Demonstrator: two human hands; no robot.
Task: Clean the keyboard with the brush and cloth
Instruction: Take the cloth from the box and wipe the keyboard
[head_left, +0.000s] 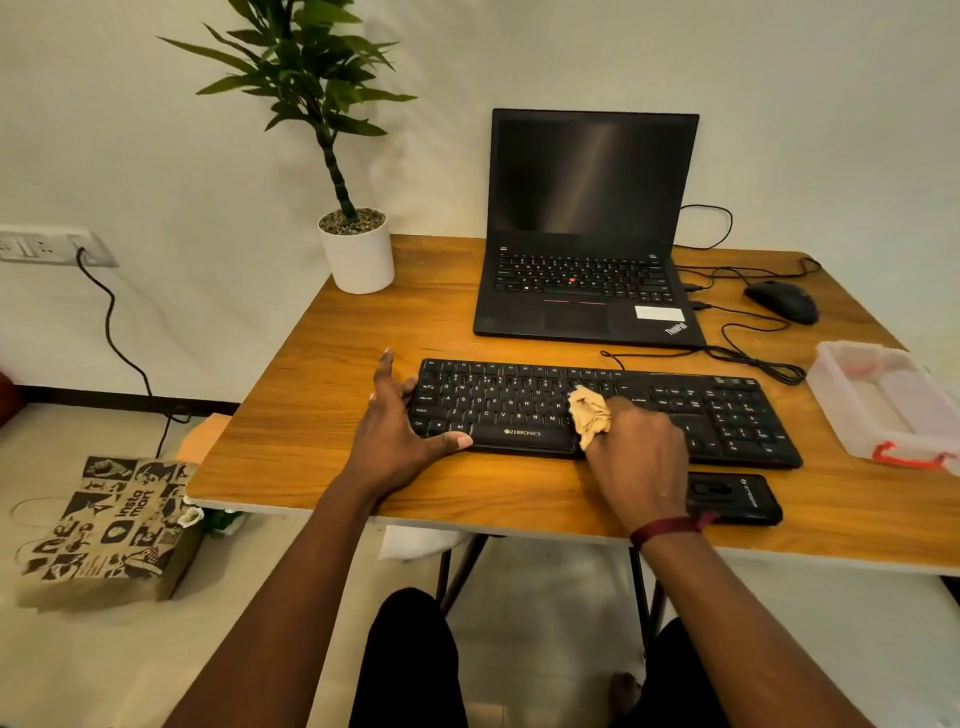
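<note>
Right hand (639, 457): fingers curled round a crumpled tan cloth (589, 415), bunched at the fingertips and pressed onto the keys right of the keyboard's middle. Dark red band (667, 530) on that wrist.

Left hand (395, 426): open, fingers spread. The thumb lies along the front edge of the keyboard and the fingers touch its left end. It holds nothing.

Keyboard (519, 400): black, full size, flat on the worktop (337, 364), near the front edge. Long axis runs left to right, the right end a little nearer the person. Key legends face the person, number pad at the right. "ZEBRONICS" reads in white on the front strip under the space bar. Its cable leaves the back edge towards the laptop.

Laptop (587, 234): behind the keyboard, lid open, screen dark. "ThinkPad" on the right palm rest, with a white sticker just beside it (text unreadable).

Right of the laptop: black mouse (782, 301), with cables looped between the two. Clear plastic box (883, 400) with a red clasp at the right end of the keyboard, not touching it. Black phone case (732, 496) just in front of the keyboard, by the right wrist; its lettering is too small to read.

Back left corner: plant in a white pot (358, 254).

Floor, left: brown paper bag (104, 530) printed "insta mart". Wall socket (47, 247) above it, cable plugged in.
</note>
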